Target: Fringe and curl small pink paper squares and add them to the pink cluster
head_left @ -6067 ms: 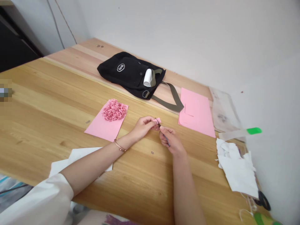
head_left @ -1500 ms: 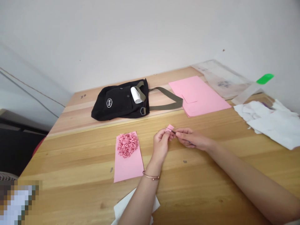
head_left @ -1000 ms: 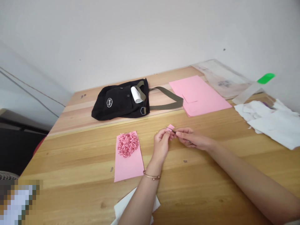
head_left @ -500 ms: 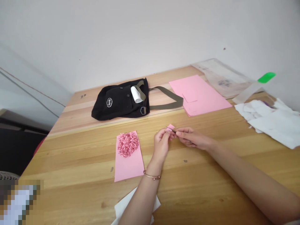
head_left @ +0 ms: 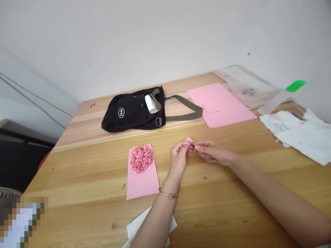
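Between the fingertips of my left hand point(head_left: 179, 155), pinched closed, is a small piece of pink paper point(head_left: 189, 140). My right hand point(head_left: 213, 151) is closed around a slim dark tool point(head_left: 192, 145), whose kind is too small to make out. Its narrow tip lies across the pink piece, and the two hands almost meet. To the left of my left hand, a heap of curly pink paper bits point(head_left: 141, 159) rests on a pink sheet point(head_left: 142, 186). White paper point(head_left: 138, 222) lies partly hidden under my left forearm.
Behind my hands a black bag point(head_left: 129, 112) with an olive strap point(head_left: 184, 119) lies on the wooden table point(head_left: 85, 172). Larger pink sheets point(head_left: 224, 103) sit at the back right, near a clear sleeve point(head_left: 248, 86), a green-tipped strip point(head_left: 296, 85) and crumpled white paper point(head_left: 305, 134).
Both hands keep the same grip, and the tool's tip stays across the pink piece. The view has shifted very slightly; nothing else visibly differs.
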Demonstrator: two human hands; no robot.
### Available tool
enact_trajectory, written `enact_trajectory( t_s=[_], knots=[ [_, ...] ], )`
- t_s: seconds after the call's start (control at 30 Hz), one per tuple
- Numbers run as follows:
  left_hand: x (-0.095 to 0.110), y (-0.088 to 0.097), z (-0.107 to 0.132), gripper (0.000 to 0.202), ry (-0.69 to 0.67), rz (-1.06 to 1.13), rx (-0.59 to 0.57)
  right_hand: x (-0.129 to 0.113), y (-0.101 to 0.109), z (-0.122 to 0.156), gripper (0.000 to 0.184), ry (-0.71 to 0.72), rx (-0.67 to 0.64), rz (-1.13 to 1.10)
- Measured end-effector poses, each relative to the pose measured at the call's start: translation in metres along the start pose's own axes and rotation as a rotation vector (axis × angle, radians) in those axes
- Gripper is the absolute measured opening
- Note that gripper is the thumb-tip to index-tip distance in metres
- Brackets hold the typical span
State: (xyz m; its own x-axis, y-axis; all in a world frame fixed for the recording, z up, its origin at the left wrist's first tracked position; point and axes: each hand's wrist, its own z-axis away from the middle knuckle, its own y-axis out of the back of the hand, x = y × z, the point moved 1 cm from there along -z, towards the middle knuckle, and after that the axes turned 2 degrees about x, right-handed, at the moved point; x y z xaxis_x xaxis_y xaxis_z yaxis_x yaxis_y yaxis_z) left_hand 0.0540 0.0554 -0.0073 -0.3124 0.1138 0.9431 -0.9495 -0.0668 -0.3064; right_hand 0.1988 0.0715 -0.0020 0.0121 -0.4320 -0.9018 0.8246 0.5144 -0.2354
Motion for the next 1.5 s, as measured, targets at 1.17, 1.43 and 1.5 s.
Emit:
enact_trajectory(
  t_s=[1.17,1.43,1.5],
  knots=[
    [0.0031,-0.0022,0.0009,0.024,-0.024,-0.018,-0.012,0.001,-0.0007,-0.0027,0.038,0.008,0.039,-0.061],
    [0.0012,-0.0011,0.0006,0.021,0.006,0.021,-0.009,-0.0012,-0.0016,-0.0007,0.037,-0.01,0.017,-0.023],
    [0.0011,-0.0011,0.0007,0.02,0.007,0.037,-0.012,-0.0022,-0.0017,-0.0005,0.037,-0.003,0.003,-0.018]
  ],
)
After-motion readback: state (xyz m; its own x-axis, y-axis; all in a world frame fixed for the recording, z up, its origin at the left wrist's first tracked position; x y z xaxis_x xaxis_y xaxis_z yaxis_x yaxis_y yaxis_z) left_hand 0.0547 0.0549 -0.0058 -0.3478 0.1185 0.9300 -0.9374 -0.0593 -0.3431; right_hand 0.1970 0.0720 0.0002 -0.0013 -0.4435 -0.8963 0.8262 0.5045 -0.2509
